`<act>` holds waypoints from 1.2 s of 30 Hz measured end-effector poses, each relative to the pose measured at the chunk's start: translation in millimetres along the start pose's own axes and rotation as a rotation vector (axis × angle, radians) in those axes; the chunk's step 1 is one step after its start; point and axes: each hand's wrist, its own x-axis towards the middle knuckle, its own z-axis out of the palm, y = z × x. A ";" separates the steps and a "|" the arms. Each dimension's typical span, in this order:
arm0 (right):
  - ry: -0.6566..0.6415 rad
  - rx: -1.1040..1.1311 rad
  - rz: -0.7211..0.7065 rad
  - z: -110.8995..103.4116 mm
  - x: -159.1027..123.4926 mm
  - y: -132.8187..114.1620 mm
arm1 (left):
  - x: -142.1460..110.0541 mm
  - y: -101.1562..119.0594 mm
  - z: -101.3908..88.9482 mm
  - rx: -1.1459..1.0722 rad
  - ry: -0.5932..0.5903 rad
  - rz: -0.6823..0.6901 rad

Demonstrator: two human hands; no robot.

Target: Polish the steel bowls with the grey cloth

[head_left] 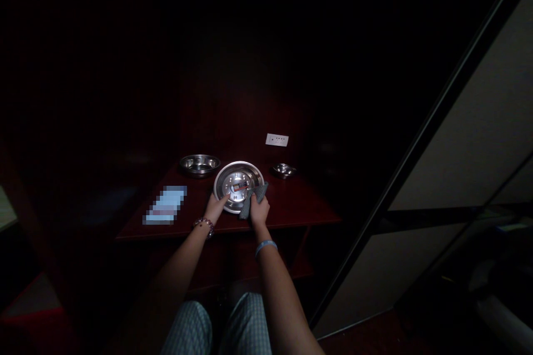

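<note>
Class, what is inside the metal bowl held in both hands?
Inside the metal bowl, a small label shows on its bottom. The left hand and the gray cloth in the right hand cover parts of its near side; what lies under them cannot be seen.

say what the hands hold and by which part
Left hand: bowl, by its near left rim. Right hand: cloth, against the bowl's near right side.
</note>
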 end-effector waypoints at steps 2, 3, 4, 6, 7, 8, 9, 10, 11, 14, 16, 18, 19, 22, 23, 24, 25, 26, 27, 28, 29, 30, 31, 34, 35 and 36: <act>-0.009 -0.012 0.004 -0.2 0.0 0.0 | 1.0 -0.9 -0.4 0.018 -0.009 0.005; -0.013 -0.015 0.005 -0.4 -0.1 -0.2 | 1.7 -1.6 -0.7 0.025 -0.011 0.007; -0.017 -0.015 0.003 -0.7 -0.3 -0.6 | 2.5 -2.5 -1.0 0.028 -0.011 0.009; -0.023 -0.008 0.000 -1.2 -0.8 -1.6 | 4.2 -4.6 -1.4 0.031 -0.008 0.011; -0.024 -0.005 0.002 -1.3 -1.1 -2.1 | 5.0 -5.7 -1.6 0.028 -0.007 0.012; -0.024 -0.002 0.005 -1.5 -1.3 -2.6 | 5.7 -6.8 -1.6 0.025 -0.009 0.014; -0.023 -0.001 0.007 -1.5 -1.5 -3.0 | 6.2 -7.6 -1.7 0.022 -0.011 0.017; -0.023 0.000 0.010 -1.5 -1.7 -3.4 | 6.6 -8.3 -1.6 0.017 -0.014 0.021; -0.022 -0.002 0.014 -1.4 -1.8 -3.6 | 6.8 -8.7 -1.6 0.013 -0.015 0.026; -0.021 0.000 0.021 -1.2 -1.8 -3.8 | 6.6 -9.0 -1.5 0.005 -0.013 0.038; -0.019 0.008 0.018 -1.2 -1.7 -3.4 | 6.1 -8.7 -1.4 0.001 -0.010 0.040; -0.016 0.016 0.012 -1.3 -1.4 -2.9 | 5.5 -8.3 -1.3 0.002 -0.007 0.033; -0.015 0.017 0.010 -1.4 -1.2 -2.5 | 5.1 -8.0 -1.2 0.004 -0.005 0.029; -0.014 0.013 0.005 -1.2 -0.8 -1.2 | 4.2 -7.5 -1.0 0.006 -0.001 0.030; -0.016 0.010 0.004 -1.0 -0.7 -0.8 | 4.0 -7.4 -1.0 0.004 -0.003 0.034; -0.017 0.007 0.003 -0.8 -0.6 -0.4 | 3.9 -7.3 -1.0 0.002 -0.008 0.040; -0.017 0.006 0.003 -0.6 -0.5 0.0 | 3.9 -7.4 -1.0 0.000 -0.012 0.043; -0.016 0.007 0.001 -0.3 -0.4 0.2 | 4.1 -7.7 -1.1 0.002 -0.015 0.044; -0.013 0.009 -0.002 -0.1 -0.4 0.3 | 4.5 -8.0 -1.3 0.004 -0.015 0.042; -0.010 0.013 -0.006 0.0 -0.4 0.4 | 4.9 -8.4 -1.4 0.008 -0.015 0.041; -0.008 0.016 -0.009 0.1 -0.4 0.3 | 5.3 -8.8 -1.4 0.010 -0.013 0.041; -0.006 0.015 -0.010 0.1 -0.4 0.2 | 5.8 -9.1 -1.5 0.011 -0.012 0.040; -0.005 0.012 -0.010 0.0 -0.5 0.0 | 6.1 -9.4 -1.5 0.011 -0.010 0.038; -0.006 -0.006 -0.003 -0.5 -0.7 -0.7 | 6.3 -9.2 -1.3 0.004 -0.005 0.032; -0.007 -0.010 -0.001 -0.7 -0.8 -0.9 | 6.1 -9.0 -1.2 0.003 -0.003 0.030; -0.007 -0.015 0.000 -0.8 -0.9 -1.1 | 5.9 -8.7 -1.1 0.003 -0.005 0.033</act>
